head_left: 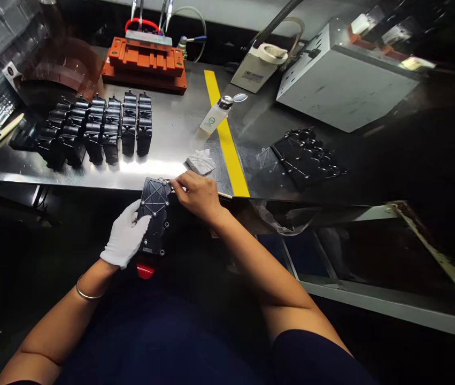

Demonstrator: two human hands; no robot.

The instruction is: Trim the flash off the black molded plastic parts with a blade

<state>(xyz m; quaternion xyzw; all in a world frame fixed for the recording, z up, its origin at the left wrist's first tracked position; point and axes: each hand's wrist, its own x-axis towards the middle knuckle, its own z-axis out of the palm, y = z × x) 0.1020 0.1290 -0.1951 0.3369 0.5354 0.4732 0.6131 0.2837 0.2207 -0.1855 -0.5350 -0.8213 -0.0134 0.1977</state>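
My left hand [125, 239], in a white glove, grips a black ribbed plastic plate [154, 214] from its left side, just in front of the metal table's near edge. My bare right hand [197, 193] pinches the plate's upper right corner with its fingertips. A small red object [145, 270] shows just below the plate; what it is I cannot tell. A crumpled white wipe [200, 161] lies on the table just beyond my right hand.
Rows of black plastic parts [99, 128] stand at the left of the steel table [171, 128]. An orange fixture [145, 61] sits behind them. A small bottle [216, 114] lies by the yellow stripe [227, 144]. More black plates [305, 158] and a grey box [343, 80] are at right.
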